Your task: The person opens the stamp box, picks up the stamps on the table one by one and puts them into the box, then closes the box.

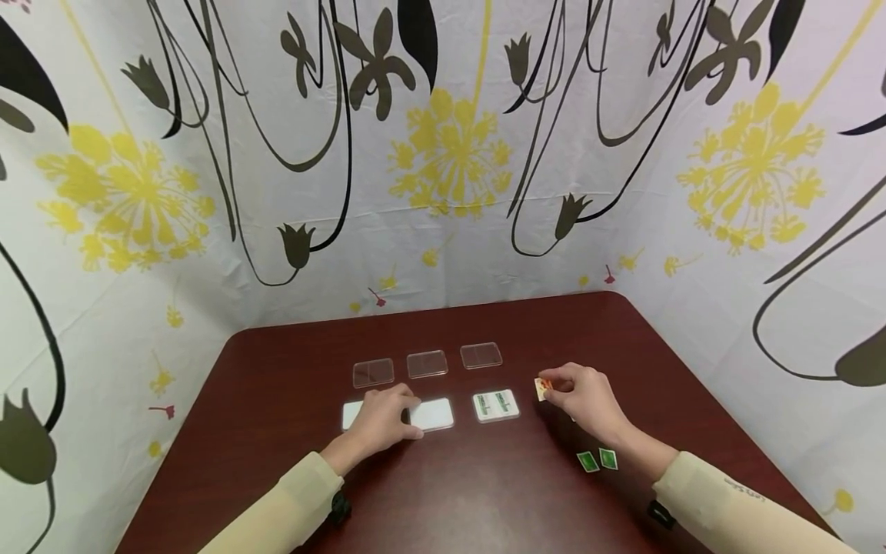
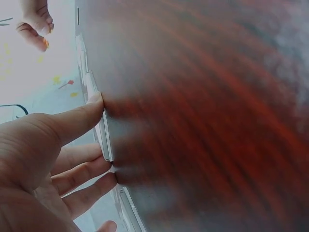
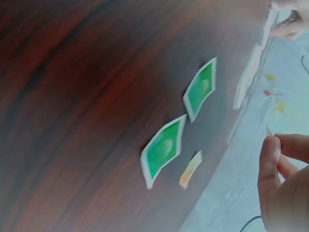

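My right hand pinches a small orange-and-white stamp between thumb and fingertips, raised over the table's right side. Nearer me lie two green stamps with white perforated edges, and a small pale orange stamp is beside them. My left hand holds a flat clear case with a white inside, thumb at its near edge and fingers at its far edge. Another white-filled case is partly hidden behind that hand. To the right, a third case shows two greenish printed pieces on white.
Behind the cases, three clear lids lie in a row on the dark red-brown table. A white cloth with a flower print hangs round the table's back and sides.
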Available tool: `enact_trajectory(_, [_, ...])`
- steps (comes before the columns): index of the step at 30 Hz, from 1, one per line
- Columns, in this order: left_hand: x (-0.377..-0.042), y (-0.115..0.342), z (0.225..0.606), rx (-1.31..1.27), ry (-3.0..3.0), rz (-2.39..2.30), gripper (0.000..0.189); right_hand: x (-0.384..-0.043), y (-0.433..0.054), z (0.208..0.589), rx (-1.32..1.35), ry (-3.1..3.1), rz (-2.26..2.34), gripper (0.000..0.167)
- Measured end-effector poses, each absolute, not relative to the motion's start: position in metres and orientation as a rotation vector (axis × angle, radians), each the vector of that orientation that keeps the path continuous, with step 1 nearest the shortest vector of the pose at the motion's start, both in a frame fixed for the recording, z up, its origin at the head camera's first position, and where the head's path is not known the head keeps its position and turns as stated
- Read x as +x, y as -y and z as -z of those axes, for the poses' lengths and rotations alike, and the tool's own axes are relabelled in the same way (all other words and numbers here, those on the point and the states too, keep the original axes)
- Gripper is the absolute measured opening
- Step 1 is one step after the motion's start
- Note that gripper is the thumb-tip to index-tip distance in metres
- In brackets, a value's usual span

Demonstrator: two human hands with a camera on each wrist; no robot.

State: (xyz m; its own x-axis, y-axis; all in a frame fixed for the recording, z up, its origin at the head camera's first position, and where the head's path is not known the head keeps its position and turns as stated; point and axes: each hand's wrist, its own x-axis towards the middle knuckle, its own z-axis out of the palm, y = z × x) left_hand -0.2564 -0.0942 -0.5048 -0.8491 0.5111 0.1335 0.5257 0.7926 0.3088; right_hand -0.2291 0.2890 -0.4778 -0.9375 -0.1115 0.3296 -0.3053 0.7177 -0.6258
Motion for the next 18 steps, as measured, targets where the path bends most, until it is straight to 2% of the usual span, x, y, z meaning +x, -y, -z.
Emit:
enact_trajectory(5, [-0.256,0.094,0.504,-0.859,2.926,0.51,0.054,-0.231,-0.277,0.472,0.339,2.625,-1.073,0.03])
enact_trajectory(18, [-0.254,0.094,0.501,-0.876,2.926,0.474,0.053,-0.235,-0.232,0.458,0.382,2.543,-1.143,0.019])
